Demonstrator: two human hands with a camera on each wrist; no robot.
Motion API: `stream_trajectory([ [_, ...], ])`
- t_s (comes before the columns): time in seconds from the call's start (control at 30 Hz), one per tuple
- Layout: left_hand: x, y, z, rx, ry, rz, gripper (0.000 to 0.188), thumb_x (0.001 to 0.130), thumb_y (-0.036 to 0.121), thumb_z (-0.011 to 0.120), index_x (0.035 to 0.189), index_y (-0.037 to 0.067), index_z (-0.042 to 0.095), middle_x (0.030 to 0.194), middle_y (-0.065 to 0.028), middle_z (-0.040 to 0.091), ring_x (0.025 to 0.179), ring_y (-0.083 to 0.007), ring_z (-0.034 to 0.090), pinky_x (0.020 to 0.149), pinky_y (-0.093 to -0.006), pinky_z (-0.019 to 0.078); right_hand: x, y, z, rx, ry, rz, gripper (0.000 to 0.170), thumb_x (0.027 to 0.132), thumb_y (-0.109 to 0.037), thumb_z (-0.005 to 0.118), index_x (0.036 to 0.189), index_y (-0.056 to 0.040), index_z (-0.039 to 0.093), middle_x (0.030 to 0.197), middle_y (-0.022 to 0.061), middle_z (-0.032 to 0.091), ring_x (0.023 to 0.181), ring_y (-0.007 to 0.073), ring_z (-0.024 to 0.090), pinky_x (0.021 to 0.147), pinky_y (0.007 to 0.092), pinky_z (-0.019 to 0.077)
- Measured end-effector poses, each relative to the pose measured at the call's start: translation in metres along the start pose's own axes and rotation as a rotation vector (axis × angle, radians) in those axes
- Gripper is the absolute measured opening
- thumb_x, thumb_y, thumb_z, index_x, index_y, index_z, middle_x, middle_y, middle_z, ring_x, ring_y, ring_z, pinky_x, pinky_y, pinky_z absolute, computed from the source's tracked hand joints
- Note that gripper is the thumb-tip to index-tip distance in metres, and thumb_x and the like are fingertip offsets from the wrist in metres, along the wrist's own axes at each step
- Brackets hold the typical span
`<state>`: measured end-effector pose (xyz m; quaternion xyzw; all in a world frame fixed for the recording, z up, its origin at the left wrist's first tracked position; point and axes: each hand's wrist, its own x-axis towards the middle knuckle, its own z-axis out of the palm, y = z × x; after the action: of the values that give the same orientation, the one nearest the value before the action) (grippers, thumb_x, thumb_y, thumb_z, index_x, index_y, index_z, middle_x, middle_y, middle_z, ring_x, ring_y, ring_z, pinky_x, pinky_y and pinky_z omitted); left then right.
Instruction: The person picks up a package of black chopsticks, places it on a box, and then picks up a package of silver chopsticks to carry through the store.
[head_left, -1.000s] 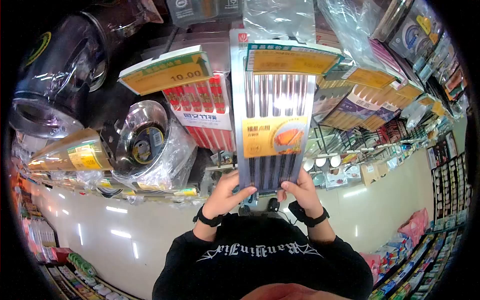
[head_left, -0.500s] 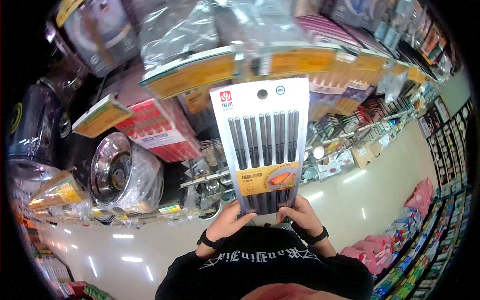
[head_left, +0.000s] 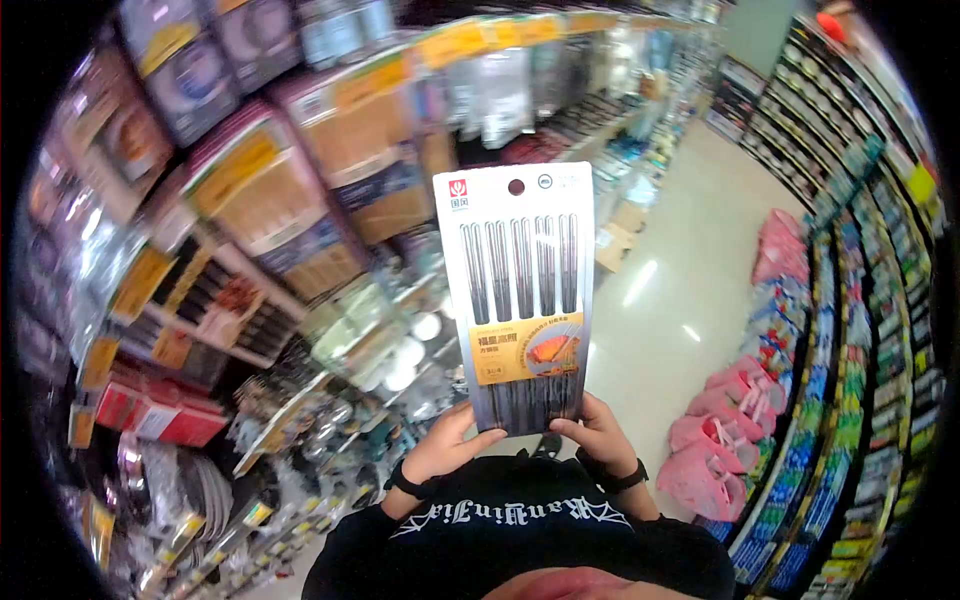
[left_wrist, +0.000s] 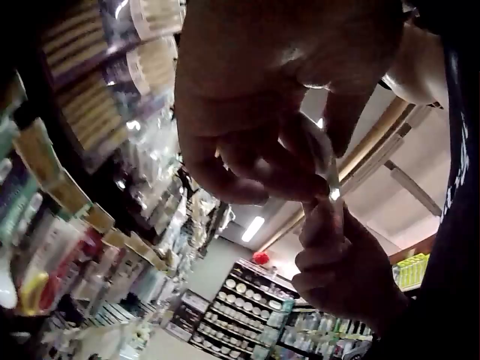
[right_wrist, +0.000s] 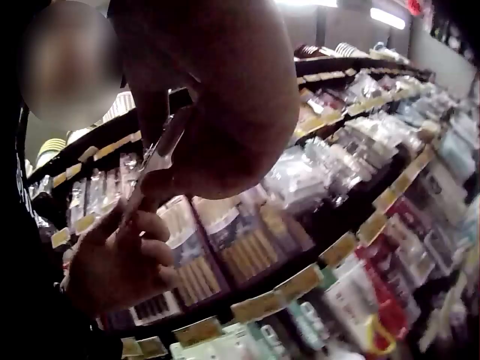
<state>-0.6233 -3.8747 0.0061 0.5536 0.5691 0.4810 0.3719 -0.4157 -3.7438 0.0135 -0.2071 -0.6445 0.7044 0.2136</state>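
Note:
A pack of chopsticks point(head_left: 520, 270) on a white card stands upright in front of the person in the head view, with dark metal-topped sticks and a yellow label across the middle. The left hand point(head_left: 446, 443) grips its lower left corner, thumb on the front. At the lower right corner the right hand point(head_left: 597, 436) pinches it the same way. In the left wrist view the pack's edge point(left_wrist: 334, 191) shows between the left hand point(left_wrist: 262, 112) and the right hand point(left_wrist: 345, 270). The right wrist view also shows both hands on the thin pack, seen edge-on.
Shelves to the left carry hanging chopstick packs point(head_left: 265, 205), a red pack point(head_left: 160, 405) and yellow price tags point(head_left: 370, 80). An aisle floor point(head_left: 660, 270) runs away to the right. Pink bags point(head_left: 715, 445) hang along the shelving at its right side.
The view has swung right, away from the pots and toward the aisle. Both hands have kept their grip on the chopstick pack, which has come away from the shelf's price tags.

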Motion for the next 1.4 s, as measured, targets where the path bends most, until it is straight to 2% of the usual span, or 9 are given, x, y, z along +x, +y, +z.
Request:
stream_trajectory([
  [0.1,0.057,0.007,0.047,-0.012,-0.184,0.078,0.024,0.085,0.013,0.068,0.104,-0.001,0.061,0.106,-0.0111,0.064,0.099,-0.0196,0.059,0.086,-0.0333,0.0446,-0.034,0.001,-0.062,-0.081,0.154,-0.009,0.038,0.086,-0.013,0.065,0.118,0.0037,0.054,0.101,0.0087,0.065,0.093,0.0136,0.058,0.083,0.0286,0.0464],
  [0.13,0.073,0.002,0.062,-0.027,-0.268,0.034,0.036,0.083,0.018,0.069,0.113,0.002,0.059,0.113,-0.0171,0.06,0.105,-0.0329,0.058,0.09,-0.0369,0.044,-0.048,0.002,-0.079,-0.078,0.205,0.008,0.039,0.085,-0.013,0.066,0.118,0.0038,0.054,0.104,0.0091,0.065,0.096,0.014,0.057,0.086,0.0292,0.0455],
  [0.23,0.123,0.017,0.108,-0.019,-0.407,0.178,0.035,0.081,0.018,0.07,0.111,0.002,0.061,0.111,-0.0173,0.061,0.103,-0.0324,0.058,0.09,-0.0371,0.0443,-0.08,-0.009,-0.121,-0.005,0.362,0.008,0.039,0.084,-0.013,0.067,0.117,0.0034,0.055,0.109,0.0089,0.063,0.102,0.0144,0.055,0.091,0.03,0.0428],
  [0.4,0.184,0.034,0.169,-0.037,-0.584,0.201,0.037,0.083,0.023,0.068,0.112,0.001,0.06,0.108,-0.0187,0.062,0.102,-0.0327,0.059,0.089,-0.0377,0.0447,-0.12,-0.008,-0.166,-0.037,0.587,-0.008,0.042,0.083,-0.013,0.068,0.119,0.003,0.055,0.112,0.0087,0.062,0.105,0.0164,0.055,0.094,0.0309,0.041],
  [0.6,0.246,0.029,0.211,-0.023,-0.736,0.218,0.038,0.084,0.024,0.067,0.112,0.0,0.06,0.105,-0.0179,0.062,0.099,-0.0313,0.06,0.086,-0.0364,0.0458,-0.131,0.011,-0.212,0.015,0.708,0.032,0.045,0.083,-0.014,0.069,0.121,0.0025,0.054,0.113,0.0086,0.061,0.106,0.0159,0.055,0.094,0.031,0.041],
  [0.9,0.381,0.018,0.238,-0.054,-0.868,0.273,0.036,0.084,0.023,0.067,0.111,0.0,0.06,0.106,-0.0173,0.062,0.098,-0.0299,0.06,0.088,-0.0359,0.045,-0.072,0.009,-0.298,-0.026,0.847,-0.004,0.051,0.084,-0.014,0.067,0.128,0.0024,0.047,0.117,0.0102,0.06,0.111,0.0165,0.052,0.096,0.0316,0.0399],
  [1.07,0.467,0.018,0.229,-0.076,-0.873,0.322,0.035,0.083,0.021,0.067,0.11,0.0,0.06,0.108,-0.0173,0.062,0.099,-0.0307,0.059,0.088,-0.0368,0.0444,-0.01,-0.026,-0.348,-0.169,0.803,-0.05,0.062,0.086,-0.012,0.064,0.137,0.0034,0.033,0.13,0.0133,0.05,0.119,0.0186,0.047,0.1,0.0327,0.0361],
  [1.27,0.549,0.016,0.228,-0.034,-0.871,0.351,0.041,0.081,0.022,0.071,0.113,0.0,0.058,0.112,-0.0185,0.061,0.106,-0.032,0.057,0.093,-0.0373,0.0422,0.045,-0.035,-0.408,-0.141,0.77,-0.031,0.069,0.084,-0.016,0.067,0.138,0.005,0.029,0.132,0.0156,0.046,0.124,0.0197,0.042,0.103,0.0335,0.0336],
  [1.4,0.585,0.001,0.231,-0.07,-0.917,0.234,0.046,0.079,0.024,0.073,0.114,-0.001,0.058,0.114,-0.0174,0.061,0.107,-0.0298,0.057,0.094,-0.0368,0.042,0.07,-0.026,-0.437,0.004,0.748,-0.008,0.074,0.083,-0.018,0.069,0.139,0.0051,0.027,0.133,0.0159,0.044,0.126,0.0206,0.04,0.104,0.0338,0.0329],
])
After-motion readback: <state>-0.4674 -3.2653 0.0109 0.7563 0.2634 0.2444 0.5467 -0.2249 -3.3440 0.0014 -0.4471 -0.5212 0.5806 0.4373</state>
